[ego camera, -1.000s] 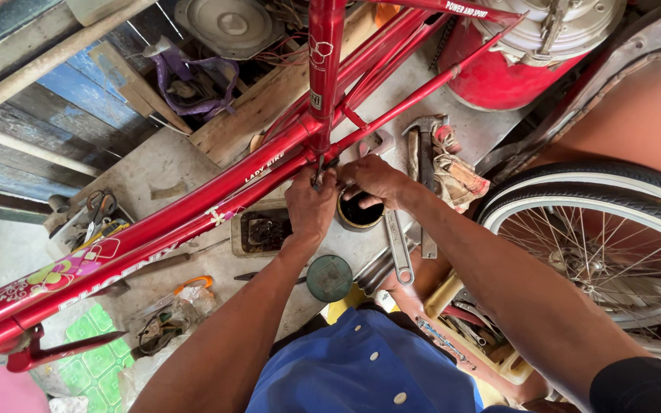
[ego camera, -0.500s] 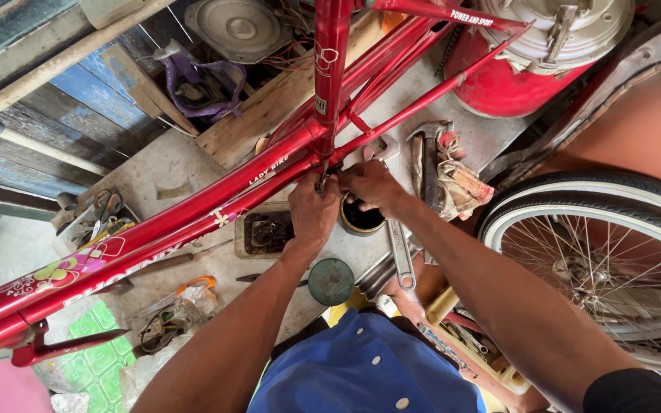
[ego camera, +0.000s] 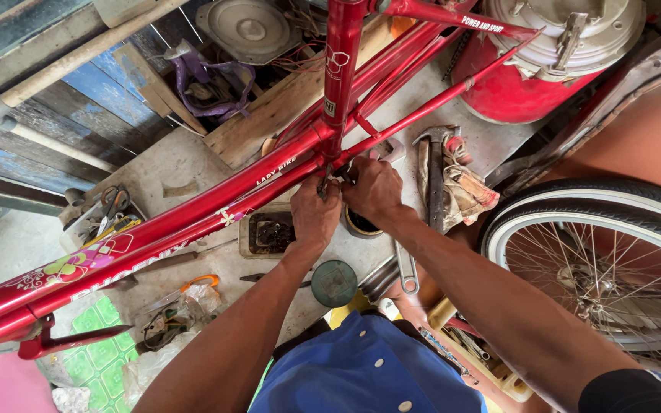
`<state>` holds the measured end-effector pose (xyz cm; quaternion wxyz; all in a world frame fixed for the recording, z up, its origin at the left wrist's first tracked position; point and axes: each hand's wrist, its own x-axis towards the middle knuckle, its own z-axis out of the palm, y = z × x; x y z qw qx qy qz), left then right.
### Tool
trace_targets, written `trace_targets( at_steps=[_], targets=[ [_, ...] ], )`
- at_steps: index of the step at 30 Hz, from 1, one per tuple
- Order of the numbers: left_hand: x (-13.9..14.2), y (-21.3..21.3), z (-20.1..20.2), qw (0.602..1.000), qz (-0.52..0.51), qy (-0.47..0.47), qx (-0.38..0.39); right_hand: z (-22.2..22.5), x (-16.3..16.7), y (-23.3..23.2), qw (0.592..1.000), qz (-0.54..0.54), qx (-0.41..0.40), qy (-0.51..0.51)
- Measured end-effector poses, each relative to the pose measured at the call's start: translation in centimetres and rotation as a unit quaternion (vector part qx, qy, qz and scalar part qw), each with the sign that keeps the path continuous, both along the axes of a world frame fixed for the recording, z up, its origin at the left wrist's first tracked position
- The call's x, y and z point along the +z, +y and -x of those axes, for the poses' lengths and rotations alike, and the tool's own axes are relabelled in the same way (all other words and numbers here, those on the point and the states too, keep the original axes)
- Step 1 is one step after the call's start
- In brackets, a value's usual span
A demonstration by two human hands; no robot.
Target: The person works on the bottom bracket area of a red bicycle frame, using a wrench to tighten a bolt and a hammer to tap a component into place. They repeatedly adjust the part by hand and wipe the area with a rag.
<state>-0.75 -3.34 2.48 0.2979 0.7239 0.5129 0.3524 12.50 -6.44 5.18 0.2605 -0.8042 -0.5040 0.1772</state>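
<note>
Workshop clutter on a concrete floor

A hammer (ego camera: 431,180), a spanner (ego camera: 405,269), a round green lid (ego camera: 334,283), a red drum (ego camera: 514,84) and a spoked wheel (ego camera: 598,260).

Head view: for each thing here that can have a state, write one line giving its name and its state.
Red bicycle frame: bare, lying slantwise.
Left hand: closed at the frame's junction.
Right hand: gripping there too.
Bicycle wheel: tyre fitted, detached.
Hammer: lying unused.
Green lid: lying flat on the floor.
</note>
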Motion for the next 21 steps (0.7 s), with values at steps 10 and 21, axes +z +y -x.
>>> trace_targets(
  at_steps=[10,21],
  targets=[
    [0.1,0.2,-0.1,0.998,0.057,0.027,0.009,-2.5,-0.6,0.3,0.839,0.111,-0.03,0.531],
    [0.4,0.1,0.1,0.999,0.039,0.014,-0.002,-1.5,-0.1,0.4,0.925,0.133,-0.054,0.353]
  ],
)
